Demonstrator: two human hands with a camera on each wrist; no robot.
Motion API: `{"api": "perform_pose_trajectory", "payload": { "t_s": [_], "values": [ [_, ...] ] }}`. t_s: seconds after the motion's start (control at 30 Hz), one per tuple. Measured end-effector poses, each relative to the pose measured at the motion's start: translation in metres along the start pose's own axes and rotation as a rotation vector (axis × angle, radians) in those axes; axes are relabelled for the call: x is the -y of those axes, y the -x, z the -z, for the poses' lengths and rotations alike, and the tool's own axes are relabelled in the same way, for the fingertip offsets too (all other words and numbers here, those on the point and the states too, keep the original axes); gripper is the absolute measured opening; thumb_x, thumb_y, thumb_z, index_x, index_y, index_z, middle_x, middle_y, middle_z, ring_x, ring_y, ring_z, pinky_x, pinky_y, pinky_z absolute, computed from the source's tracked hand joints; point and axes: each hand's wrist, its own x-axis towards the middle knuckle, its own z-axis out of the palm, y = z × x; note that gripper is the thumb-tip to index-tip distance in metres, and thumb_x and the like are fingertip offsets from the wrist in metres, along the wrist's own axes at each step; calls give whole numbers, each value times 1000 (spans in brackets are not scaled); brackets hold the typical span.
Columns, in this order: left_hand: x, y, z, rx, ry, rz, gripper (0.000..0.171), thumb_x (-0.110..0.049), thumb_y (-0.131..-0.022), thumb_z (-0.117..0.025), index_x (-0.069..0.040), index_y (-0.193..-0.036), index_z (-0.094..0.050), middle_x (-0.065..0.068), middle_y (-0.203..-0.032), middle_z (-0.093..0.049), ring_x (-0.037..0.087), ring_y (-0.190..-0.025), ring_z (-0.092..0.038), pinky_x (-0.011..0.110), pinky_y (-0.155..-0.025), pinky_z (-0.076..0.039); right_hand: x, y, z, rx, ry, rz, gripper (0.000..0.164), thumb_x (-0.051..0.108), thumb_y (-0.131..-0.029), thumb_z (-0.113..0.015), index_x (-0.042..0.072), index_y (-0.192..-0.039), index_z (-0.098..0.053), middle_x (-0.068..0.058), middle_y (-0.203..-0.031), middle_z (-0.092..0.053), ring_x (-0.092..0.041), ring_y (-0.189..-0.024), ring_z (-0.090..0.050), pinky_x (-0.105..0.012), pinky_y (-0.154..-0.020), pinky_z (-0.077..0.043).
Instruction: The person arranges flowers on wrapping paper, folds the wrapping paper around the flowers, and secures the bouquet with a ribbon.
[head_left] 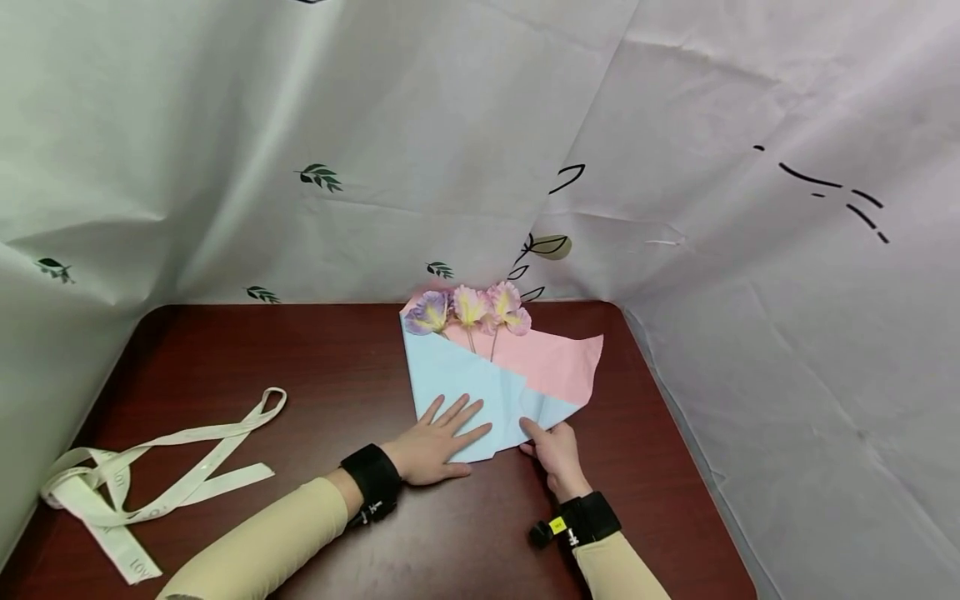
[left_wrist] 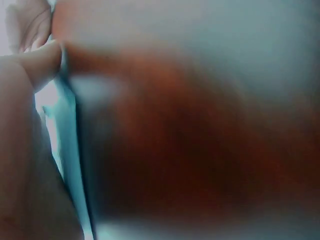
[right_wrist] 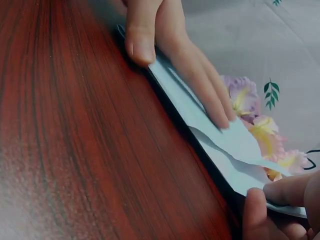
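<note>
A sheet of wrapping paper (head_left: 450, 371), blue on one side and pink on the other, lies folded at the far middle of the table. Three artificial flowers, a purple one (head_left: 427, 313), a pink-yellow one (head_left: 471, 306) and another pink one (head_left: 508, 308), stick out of its top; their stems run down under the blue fold. With fingers spread, my left hand (head_left: 438, 442) rests flat on the blue fold. My right hand (head_left: 557, 457) pinches the lower right edge of the paper, its thumb on top. In the right wrist view, a loose flap (right_wrist: 230, 145) lifts slightly between the hands.
A white printed ribbon (head_left: 187, 437) lies looped at the left of the dark wooden table (head_left: 337, 358). A pale curtain (head_left: 420, 125) with leaf prints hangs behind the table. The left wrist view is mostly blurred.
</note>
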Motion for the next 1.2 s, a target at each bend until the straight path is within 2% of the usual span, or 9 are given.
{"api": "perform_pose_trajectory", "payload": {
  "t_s": [0.2, 0.33, 0.43, 0.6, 0.63, 0.7, 0.87, 1.07, 1.2],
  "values": [
    [-5, -12, -8, -27, -41, 16, 69, -50, -106, -44, -20, -164, -20, 12, -170, -5, 35, -156, 0, 62, -120, -5, -2, -1, 3, 33, -3, -15, 32, 24, -94, -75, -4, -103, -63, -10, -94, -61, -18, -78, -71, -30, -72, -60],
    [-7, -14, -5, -3, -64, 33, 67, -49, -106, -44, -20, -163, -23, 13, -170, -7, 36, -155, -3, 64, -119, -9, -2, 1, 4, 56, 20, -7, 34, 22, -92, -77, -4, -109, -64, -11, -99, -63, -17, -84, -70, -29, -74, -60],
    [-4, -15, -9, 8, -77, 24, 66, -50, -107, -40, -24, -164, -20, 11, -170, -4, 35, -156, 0, 63, -119, -7, -2, 1, 5, 59, 52, 9, 34, 20, -90, -78, -4, -110, -64, -11, -96, -65, -17, -83, -70, -27, -72, -59],
    [2, -17, -16, 15, -91, -7, 64, -53, -108, -33, -27, -164, -16, 7, -171, 0, 33, -156, 4, 64, -119, -5, 1, 6, 3, 41, 114, 36, 24, 18, -93, -75, -1, -93, -62, -5, -66, -57, -19, -72, -70, -26, -70, -59],
    [1, -16, -14, 22, -100, -13, 65, -54, -107, -34, -27, -164, -17, 7, -171, -1, 33, -156, 2, 64, -119, -5, 1, 6, 3, 41, 114, 45, 24, 19, -94, -74, -1, -93, -62, -5, -65, -57, -20, -73, -70, -27, -71, -59],
    [-3, -15, -9, 35, -124, -25, 65, -54, -107, -35, -26, -164, -19, 8, -171, -3, 35, -156, -1, 65, -119, -7, 2, 7, 2, 41, 91, 55, 25, 22, -96, -71, -2, -96, -63, -6, -70, -60, -20, -77, -70, -29, -72, -60],
    [-10, -12, 1, 51, -159, -38, 65, -52, -107, -39, -24, -163, -23, 10, -170, -8, 36, -155, -6, 66, -118, -11, -1, 6, 3, 54, 3, 39, 41, 34, -103, -61, -5, -118, -65, -18, -105, -68, -22, -90, -71, -30, -78, -59],
    [-10, -13, -1, 55, -131, -29, 65, -52, -107, -38, -23, -163, -22, 10, -170, -7, 37, -155, -5, 66, -118, -10, -3, 10, 3, 65, -14, 68, 47, 37, -106, -54, -3, -129, -59, -22, -117, -65, -30, -101, -70, -33, -83, -59],
    [-7, -13, -6, 49, -103, -25, 65, -51, -107, -39, -24, -163, -21, 9, -170, -6, 37, -155, -3, 66, -117, -8, -2, 12, 2, 67, -49, 72, 46, 35, -107, -52, 0, -137, -53, -21, -125, -62, -27, -106, -69, -33, -84, -58]
  ]
}}
